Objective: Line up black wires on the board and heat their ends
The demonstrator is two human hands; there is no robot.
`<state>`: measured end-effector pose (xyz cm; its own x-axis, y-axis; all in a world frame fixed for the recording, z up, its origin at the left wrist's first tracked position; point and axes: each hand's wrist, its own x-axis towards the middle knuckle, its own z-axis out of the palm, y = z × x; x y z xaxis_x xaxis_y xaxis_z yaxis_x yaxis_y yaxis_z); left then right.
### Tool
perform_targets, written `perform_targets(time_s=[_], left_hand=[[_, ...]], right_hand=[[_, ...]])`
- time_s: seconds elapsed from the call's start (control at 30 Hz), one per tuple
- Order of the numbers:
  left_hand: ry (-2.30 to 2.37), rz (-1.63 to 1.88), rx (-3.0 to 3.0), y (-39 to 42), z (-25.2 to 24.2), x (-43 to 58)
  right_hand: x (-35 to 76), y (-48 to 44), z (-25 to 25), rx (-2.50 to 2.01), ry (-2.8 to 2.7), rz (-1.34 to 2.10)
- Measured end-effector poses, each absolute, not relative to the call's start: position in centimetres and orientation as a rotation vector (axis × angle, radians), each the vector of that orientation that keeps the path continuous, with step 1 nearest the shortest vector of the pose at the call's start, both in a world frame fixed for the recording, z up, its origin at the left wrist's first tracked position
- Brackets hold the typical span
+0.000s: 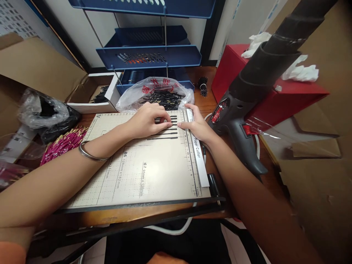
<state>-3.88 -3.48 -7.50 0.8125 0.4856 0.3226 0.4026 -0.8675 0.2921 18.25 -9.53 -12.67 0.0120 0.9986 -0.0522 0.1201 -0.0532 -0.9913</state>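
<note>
On the cream paper cutter board (162,172), several thin black rods (165,138) with thicker black ends lie in a row, spaced apart. My left hand (150,119) is closed in a pinch over the upper ones, its thumb and fingertips on one slim rod. My right hand (200,126) rests across the white "Paper Cutter" strip (200,161) along the right side. Its thumb tip touches the thick end of a rod, and the index finger stretches away from the thumb toward the board's top corner. The right hand's other fingers are hidden.
Behind the board sits a plastic bag (129,105) of black rods, below a blue rack (154,57). A black heat gun (242,121) and a red box (228,62) stand right. At left are a white box (93,107) and magenta pieces with gold tips (64,143).
</note>
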Motion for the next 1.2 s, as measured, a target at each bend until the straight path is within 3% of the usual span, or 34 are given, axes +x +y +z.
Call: perform_targets(time_s=[1.2], left_hand=[[0.719,0.544,2.824,-3.75,-7.3,-3.8]], right_hand=[[18.28,-9.65,-12.37,-1.369,-1.248,1.185]])
